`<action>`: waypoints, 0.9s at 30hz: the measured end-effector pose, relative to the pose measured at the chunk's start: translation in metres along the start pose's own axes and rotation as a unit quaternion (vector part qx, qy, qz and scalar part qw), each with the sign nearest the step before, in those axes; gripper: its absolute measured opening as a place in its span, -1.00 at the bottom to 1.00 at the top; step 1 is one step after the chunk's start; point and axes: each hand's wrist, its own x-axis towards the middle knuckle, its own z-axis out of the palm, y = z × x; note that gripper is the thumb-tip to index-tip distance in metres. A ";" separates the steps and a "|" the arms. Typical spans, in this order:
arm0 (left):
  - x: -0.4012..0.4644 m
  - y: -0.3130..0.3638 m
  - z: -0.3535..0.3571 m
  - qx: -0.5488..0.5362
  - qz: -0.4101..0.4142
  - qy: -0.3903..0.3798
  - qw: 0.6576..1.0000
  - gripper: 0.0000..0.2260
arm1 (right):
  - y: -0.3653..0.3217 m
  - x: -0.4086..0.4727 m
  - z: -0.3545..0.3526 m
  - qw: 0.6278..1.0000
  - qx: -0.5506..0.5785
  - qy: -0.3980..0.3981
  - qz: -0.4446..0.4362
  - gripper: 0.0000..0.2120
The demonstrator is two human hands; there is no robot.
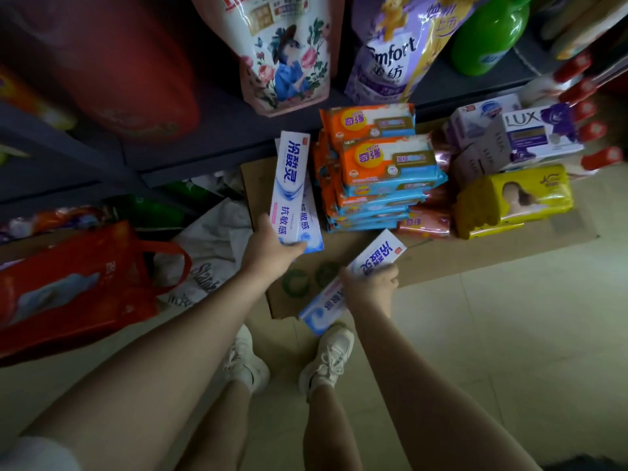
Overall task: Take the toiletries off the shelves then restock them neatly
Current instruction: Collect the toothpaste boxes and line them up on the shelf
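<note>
Holding toothpaste boxes (289, 185) in left hand (268, 246), clamping another box (353, 280) in right hand (370, 283), lowering toward cardboard (441, 253) beside soap stack (377, 171), staging unshelved stock

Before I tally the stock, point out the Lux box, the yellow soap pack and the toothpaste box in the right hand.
Lux box (540, 136): head view, on its white front face.
Yellow soap pack (516, 198): head view, on its top face.
Toothpaste box (382, 251): head view, on the printed end above the right hand (370, 287).
</note>
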 end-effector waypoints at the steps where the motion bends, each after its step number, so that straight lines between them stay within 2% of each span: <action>1: -0.003 -0.002 -0.005 0.000 0.005 -0.005 1.000 -0.53 | 0.007 0.000 -0.006 1.000 -0.007 0.015 -0.023 -0.40; 3: -0.008 -0.005 -0.014 -0.001 0.016 -0.007 1.000 -0.54 | 0.020 -0.002 -0.015 0.999 -0.003 0.042 -0.031 -0.38; 5: -0.015 -0.009 -0.022 -0.008 0.016 -0.005 1.000 -0.59 | 0.032 -0.005 -0.019 0.999 0.012 0.044 0.009 -0.32; 9: -0.034 -0.019 -0.039 -0.044 0.017 -0.025 0.999 -0.59 | 0.042 -0.014 0.003 0.988 0.117 -0.061 0.087 -0.32; 14: -0.052 -0.030 -0.064 -0.077 0.048 -0.064 0.994 -0.55 | 0.038 -0.018 0.025 0.968 0.178 -0.119 0.131 -0.51; 20: -0.089 -0.022 -0.113 -0.051 0.065 -0.098 0.992 -0.40 | 0.028 -0.067 -0.023 0.933 0.250 -0.215 0.142 -0.81; 24: -0.118 0.001 -0.163 0.002 0.118 -0.098 0.988 -0.35 | -0.004 -0.114 -0.043 0.932 0.303 -0.160 0.119 -0.76; 27: -0.136 0.015 -0.198 0.017 0.169 -0.093 0.981 -0.27 | -0.037 -0.154 -0.049 0.907 0.387 -0.145 0.082 -0.81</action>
